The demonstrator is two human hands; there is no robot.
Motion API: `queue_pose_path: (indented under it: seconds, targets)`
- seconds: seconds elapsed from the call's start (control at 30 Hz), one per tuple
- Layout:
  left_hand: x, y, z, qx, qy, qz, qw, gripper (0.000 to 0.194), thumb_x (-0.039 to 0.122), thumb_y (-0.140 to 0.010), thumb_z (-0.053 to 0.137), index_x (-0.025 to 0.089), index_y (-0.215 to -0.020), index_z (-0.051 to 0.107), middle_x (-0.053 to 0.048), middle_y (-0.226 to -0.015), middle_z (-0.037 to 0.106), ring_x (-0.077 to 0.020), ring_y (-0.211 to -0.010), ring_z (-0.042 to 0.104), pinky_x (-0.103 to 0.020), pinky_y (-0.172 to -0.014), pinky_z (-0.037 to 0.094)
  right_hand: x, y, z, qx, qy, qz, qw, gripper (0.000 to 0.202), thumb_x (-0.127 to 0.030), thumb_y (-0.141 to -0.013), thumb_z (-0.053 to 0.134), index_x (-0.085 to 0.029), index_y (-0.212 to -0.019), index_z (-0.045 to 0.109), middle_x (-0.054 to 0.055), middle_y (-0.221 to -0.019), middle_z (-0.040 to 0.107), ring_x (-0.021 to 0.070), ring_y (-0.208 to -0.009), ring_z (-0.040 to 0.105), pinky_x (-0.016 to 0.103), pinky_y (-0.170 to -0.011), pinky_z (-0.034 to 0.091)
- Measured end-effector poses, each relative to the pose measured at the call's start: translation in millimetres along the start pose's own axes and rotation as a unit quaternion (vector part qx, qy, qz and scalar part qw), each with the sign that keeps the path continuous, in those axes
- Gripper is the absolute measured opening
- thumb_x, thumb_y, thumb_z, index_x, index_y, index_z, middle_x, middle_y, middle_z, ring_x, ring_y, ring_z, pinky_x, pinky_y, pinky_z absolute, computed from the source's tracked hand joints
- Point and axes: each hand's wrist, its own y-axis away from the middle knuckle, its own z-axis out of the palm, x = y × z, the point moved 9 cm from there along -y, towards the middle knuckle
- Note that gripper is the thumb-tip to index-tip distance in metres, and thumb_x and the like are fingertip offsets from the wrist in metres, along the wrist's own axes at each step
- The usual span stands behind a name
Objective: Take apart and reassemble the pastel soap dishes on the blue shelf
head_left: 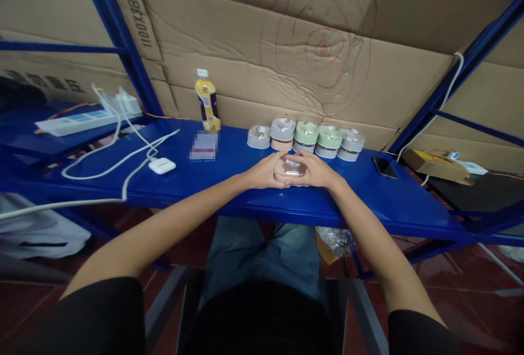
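Observation:
Near the front edge of the blue table (229, 180), a small pinkish round-cornered case (291, 168) sits between my two hands. My left hand (268, 171) curls round its left side and my right hand (313, 169) round its right side, fingertips almost meeting over and in front of it. Just behind stands a row of similar cases in clear covers: a grey one (259, 136), a grey one on a pink one (283, 128), two green-topped stacks (307, 132) (328, 138) and a grey stack (351, 141).
A yellow bottle (208, 101) and a blurred packet (204, 145) stand back left. A white earphone case (162, 166) lies by white cables. A phone (384, 167) and an open carton (436, 165) are right. Cardboard (229, 33) lines the back.

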Motion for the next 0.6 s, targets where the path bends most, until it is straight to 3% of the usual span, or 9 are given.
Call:
queue_pose_path:
  seconds: [0.13,0.23,0.27,0.33,0.4,0.47,0.5,0.6]
  targets:
    - [3,3,-11.5,0.035,0.008,0.016,0.999,0.102,0.052,-0.073,0.093,0.019,-0.160,0.051,-0.020,-0.159,0.063,-0.0443,-0.146,0.062,-0.058,-0.122,0.052,5,0,-10,0.045,-0.044,-0.010,0.998,0.098,-0.085,-0.081,0.080,-0.026,-0.158,0.065,0.015,-0.132,0.071,0.0392,-0.123,0.068,0.060,-0.112,0.054]
    - [-3,6,-44.8,0.139,0.000,-0.008,0.990,0.093,0.051,-0.075,0.093,0.019,-0.153,0.055,-0.018,-0.152,0.068,-0.0417,-0.141,0.067,-0.057,-0.121,0.053,34,13,-56,0.225,-0.035,0.037,0.973,0.069,-0.079,-0.101,0.056,-0.028,-0.145,0.071,0.015,-0.138,0.071,0.0370,-0.129,0.066,0.060,-0.115,0.052]
    - [-8,7,-60.9,0.191,-0.011,-0.029,0.981,0.092,0.050,-0.075,0.094,0.019,-0.152,0.055,-0.019,-0.151,0.068,-0.0418,-0.141,0.066,-0.057,-0.122,0.052,51,24,-78,0.310,-0.018,0.078,0.947,0.064,-0.075,-0.107,0.046,-0.027,-0.140,0.072,0.015,-0.136,0.071,0.0360,-0.130,0.066,0.059,-0.115,0.052]
    - [-23,7,-95.3,0.303,-0.037,-0.090,0.948,0.094,0.047,-0.075,0.095,0.018,-0.153,0.051,-0.021,-0.155,0.063,-0.0433,-0.147,0.061,-0.059,-0.126,0.047,89,59,-115,0.466,0.033,0.187,0.864,0.062,-0.068,-0.111,0.034,-0.023,-0.132,0.072,0.016,-0.131,0.069,0.0351,-0.129,0.065,0.059,-0.115,0.051]
    - [-41,3,-122.2,0.387,-0.055,-0.175,0.904,0.099,0.044,-0.076,0.096,0.017,-0.156,0.045,-0.025,-0.159,0.057,-0.0462,-0.155,0.052,-0.061,-0.130,0.042,126,95,-135,0.558,0.066,0.302,0.770,0.060,-0.064,-0.111,0.034,-0.020,-0.130,0.070,0.019,-0.133,0.066,0.0372,-0.134,0.063,0.062,-0.119,0.047]
    - [-60,-9,-133.8,0.406,-0.061,-0.264,0.873,0.099,0.041,-0.076,0.097,0.015,-0.156,0.043,-0.028,-0.158,0.054,-0.0495,-0.157,0.048,-0.063,-0.130,0.040,162,120,-138,0.575,0.057,0.395,0.714,0.060,-0.063,-0.108,0.043,-0.016,-0.136,0.065,0.025,-0.144,0.061,0.0403,-0.145,0.057,0.062,-0.123,0.043]
    - [-68,-17,-134.9,0.401,-0.064,-0.302,0.863,0.099,0.040,-0.076,0.097,0.014,-0.155,0.043,-0.029,-0.158,0.053,-0.0506,-0.157,0.047,-0.063,-0.129,0.040,179,127,-136,0.565,0.043,0.424,0.707,0.063,-0.065,-0.105,0.047,-0.015,-0.141,0.063,0.026,-0.151,0.057,0.0416,-0.150,0.054,0.062,-0.125,0.041]
    - [-83,-35,-127.3,0.377,-0.071,-0.375,0.844,0.093,0.043,-0.082,0.093,0.006,-0.152,0.044,-0.037,-0.157,0.050,-0.0534,-0.155,0.048,-0.063,-0.126,0.043,218,134,-123,0.526,-0.033,0.441,0.727,0.080,-0.073,-0.098,0.055,-0.015,-0.153,0.058,0.027,-0.164,0.052,0.0433,-0.158,0.048,0.063,-0.131,0.035]
